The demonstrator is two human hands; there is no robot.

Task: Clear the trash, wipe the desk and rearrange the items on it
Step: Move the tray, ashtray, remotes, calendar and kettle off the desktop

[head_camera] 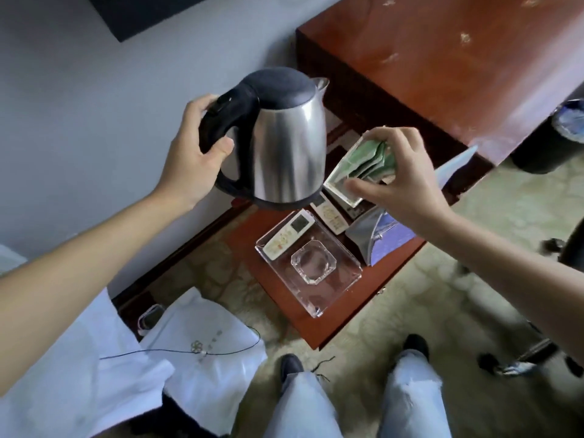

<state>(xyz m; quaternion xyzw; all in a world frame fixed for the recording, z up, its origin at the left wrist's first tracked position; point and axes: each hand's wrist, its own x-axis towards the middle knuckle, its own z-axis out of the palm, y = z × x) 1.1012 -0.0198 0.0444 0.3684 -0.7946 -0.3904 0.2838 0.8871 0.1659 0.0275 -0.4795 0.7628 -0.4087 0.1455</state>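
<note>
The left hand (192, 150) is wrapped round the black handle of the kettle (284, 140), which hangs in the air above and behind the tray (354, 279), off the desk (303, 314). The right hand (407, 181) pinches a small clear holder (339, 188) of green packets (369, 159) from above, over the tray's far corner and almost touching the kettle's base.

Both hands are loaded, so neither is free to catch a slip. The holder is tilted, and a further tip could send packets sliding out onto the tray or the floor. With kettle and holder so close, a small swing of either arm may knock them together.

The kettle may hold water (the shut lid hides the inside). If it does, leaning it toward the spout risks wetting the remote (289, 233) in the tray or the second remote (331, 214) just behind the tray.

Setting the kettle down is awkward too. Its body blocks the view beneath, so it could land on the tray's rim or the far remote and topple toward the glass ashtray (313, 262) in the tray.
</note>
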